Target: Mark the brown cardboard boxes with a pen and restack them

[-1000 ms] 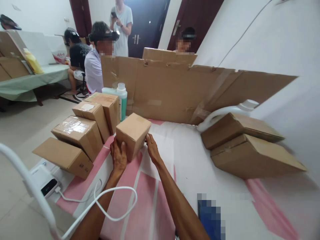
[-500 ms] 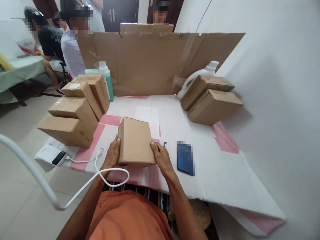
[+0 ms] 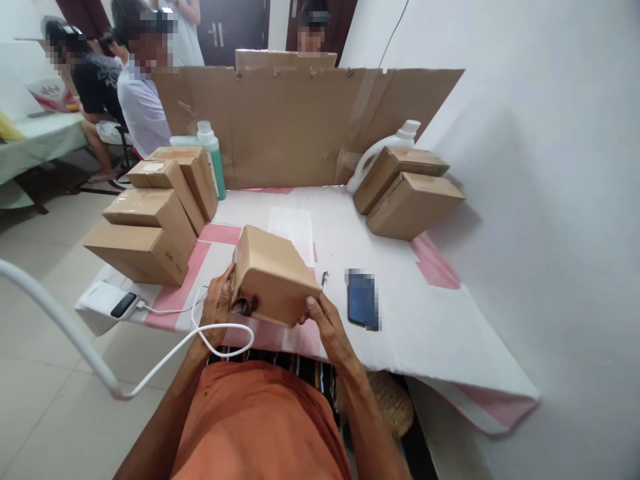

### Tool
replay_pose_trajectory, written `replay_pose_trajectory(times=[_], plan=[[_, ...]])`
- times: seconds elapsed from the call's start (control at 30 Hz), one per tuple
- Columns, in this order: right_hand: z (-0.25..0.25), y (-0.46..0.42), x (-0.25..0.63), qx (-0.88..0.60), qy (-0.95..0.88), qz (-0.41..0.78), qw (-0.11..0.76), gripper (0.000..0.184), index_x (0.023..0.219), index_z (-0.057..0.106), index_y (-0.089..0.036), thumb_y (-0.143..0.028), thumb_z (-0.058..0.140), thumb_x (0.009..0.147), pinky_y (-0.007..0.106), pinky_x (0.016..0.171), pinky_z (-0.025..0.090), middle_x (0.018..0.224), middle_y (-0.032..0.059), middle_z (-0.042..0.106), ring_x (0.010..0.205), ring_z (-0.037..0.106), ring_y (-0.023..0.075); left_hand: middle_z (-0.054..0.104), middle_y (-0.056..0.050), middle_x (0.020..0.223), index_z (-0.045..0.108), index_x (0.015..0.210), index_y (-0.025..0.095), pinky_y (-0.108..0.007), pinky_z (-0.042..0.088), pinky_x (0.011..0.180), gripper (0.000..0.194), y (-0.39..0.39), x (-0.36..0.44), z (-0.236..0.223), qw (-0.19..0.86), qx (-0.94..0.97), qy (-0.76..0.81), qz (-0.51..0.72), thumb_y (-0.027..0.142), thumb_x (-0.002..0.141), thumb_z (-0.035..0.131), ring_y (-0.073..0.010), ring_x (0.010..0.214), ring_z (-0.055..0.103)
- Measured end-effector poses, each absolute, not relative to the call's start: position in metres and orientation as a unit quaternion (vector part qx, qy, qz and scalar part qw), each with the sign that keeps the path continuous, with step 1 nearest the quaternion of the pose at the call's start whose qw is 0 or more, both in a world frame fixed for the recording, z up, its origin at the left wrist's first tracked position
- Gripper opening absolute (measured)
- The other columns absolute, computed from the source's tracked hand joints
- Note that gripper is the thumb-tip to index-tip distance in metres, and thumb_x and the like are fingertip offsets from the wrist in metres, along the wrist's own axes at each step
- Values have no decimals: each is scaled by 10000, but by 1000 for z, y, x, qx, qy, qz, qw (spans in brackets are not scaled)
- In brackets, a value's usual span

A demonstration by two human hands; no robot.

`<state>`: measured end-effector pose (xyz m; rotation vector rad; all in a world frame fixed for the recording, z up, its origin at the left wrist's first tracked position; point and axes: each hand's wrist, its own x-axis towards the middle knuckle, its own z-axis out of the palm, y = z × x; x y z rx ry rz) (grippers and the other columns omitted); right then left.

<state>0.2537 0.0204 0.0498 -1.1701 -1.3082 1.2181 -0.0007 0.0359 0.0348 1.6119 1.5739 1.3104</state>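
A brown cardboard box (image 3: 275,277) is tilted between my two hands near the front edge of the table. My left hand (image 3: 219,297) grips its left side, close to a dark mark or hole low on the side facing me. On the right, my right hand (image 3: 325,323) holds the lower right corner, thumb on the near face and fingers partly hidden beneath. A pen (image 3: 325,280) lies on the cloth just beyond the box's right side. To the right of that is a phone (image 3: 363,300), lying flat.
Several cardboard boxes (image 3: 135,250) stand at the left, beside a green bottle (image 3: 216,163). Two more boxes (image 3: 415,207) and a white jug (image 3: 407,133) stand at the right. A cardboard panel (image 3: 295,127) closes the back. A white cable (image 3: 165,373) loops from a power bank (image 3: 107,300).
My hands have tipped and turned the box, so its near face with the dark mark now shows. The whole view has shifted slightly.
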Motion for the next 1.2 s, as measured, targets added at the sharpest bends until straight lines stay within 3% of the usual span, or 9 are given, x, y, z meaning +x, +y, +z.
replay_pose_trajectory(times=[0.27, 0.4, 0.47, 0.53, 0.6, 0.67, 0.77, 0.93, 1.2], plan=[[85, 28, 259, -518, -562, 408, 499, 580, 924, 639, -234, -790, 498, 1012, 303, 565, 440, 715, -5, 614, 596, 524, 167, 635, -105, 1060, 728, 1325, 229, -460, 567, 985, 785, 39, 8, 63, 183, 640, 564, 488, 768, 1064, 221, -279, 1040, 656], [77, 28, 253, -545, -549, 426, 470, 651, 780, 589, -238, -832, 440, 1001, 324, 586, 466, 705, 25, 638, 599, 581, 181, 575, -106, 1143, 717, 1208, 244, -497, 544, 1077, 555, 50, 11, 54, 168, 602, 624, 469, 704, 1046, 450, -294, 1154, 623], [73, 35, 254, -585, -544, 399, 450, 680, 841, 644, -226, -879, 485, 944, 372, 657, 530, 813, 76, 696, 713, 654, 235, 556, -123, 1239, 691, 1206, 243, -524, 518, 1129, 500, 58, 13, 49, 183, 583, 639, 468, 676, 1021, 525, -307, 1237, 597], [69, 46, 258, -619, -530, 360, 455, 780, 1108, 700, -200, -919, 637, 813, 453, 798, 594, 1155, 182, 742, 1007, 712, 335, 564, -129, 1261, 666, 1213, 240, -530, 517, 1133, 500, 64, 14, 46, 219, 574, 632, 472, 676, 1016, 520, -307, 1247, 597], [67, 61, 262, -603, -516, 372, 482, 1025, 1458, 576, -214, -919, 723, 728, 540, 1011, 580, 1572, 241, 560, 1376, 597, 408, 591, -123, 1232, 649, 1235, 239, -527, 521, 1121, 521, 68, 15, 44, 248, 571, 622, 476, 688, 1023, 491, -301, 1213, 608], [66, 75, 263, -544, -511, 439, 500, 1097, 1627, 412, -273, -910, 684, 777, 591, 1192, 474, 1754, 195, 371, 1579, 422, 396, 616, -120, 1205, 648, 1224, 239, -526, 508, 1126, 541, 71, 17, 45, 253, 573, 616, 478, 706, 1034, 452, -303, 1211, 601], [68, 88, 255, -462, -522, 500, 513, 915, 1596, 468, -302, -839, 644, 877, 586, 1253, 415, 1718, 143, 461, 1595, 417, 366, 638, -131, 1215, 646, 1232, 233, -543, 475, 1147, 613, 71, 21, 50, 257, 565, 615, 487, 759, 1030, 402, -318, 1233, 590], [69, 59, 244, -438, -552, 503, 500, 612, 1312, 657, -256, -701, 734, 899, 471, 1112, 545, 1393, 116, 713, 1302, 664, 334, 627, -172, 1405, 584, 1420, 217, -607, 363, 1240, 727, 63, 26, 71, 295, 551, 586, 515, 792, 1014, 402, -374, 1401, 537], [100, -25, 277, -557, -516, 452, 468, 695, 1401, 587, -257, -732, 704, 908, 488, 1027, 581, 1466, 167, 661, 1302, 664, 367, 558, -126, 1603, 469, 1614, 273, -568, 382, 1288, 731, 33, 35, 103, 375, 687, 433, 447, 546, 953, 622, -374, 1513, 500]])
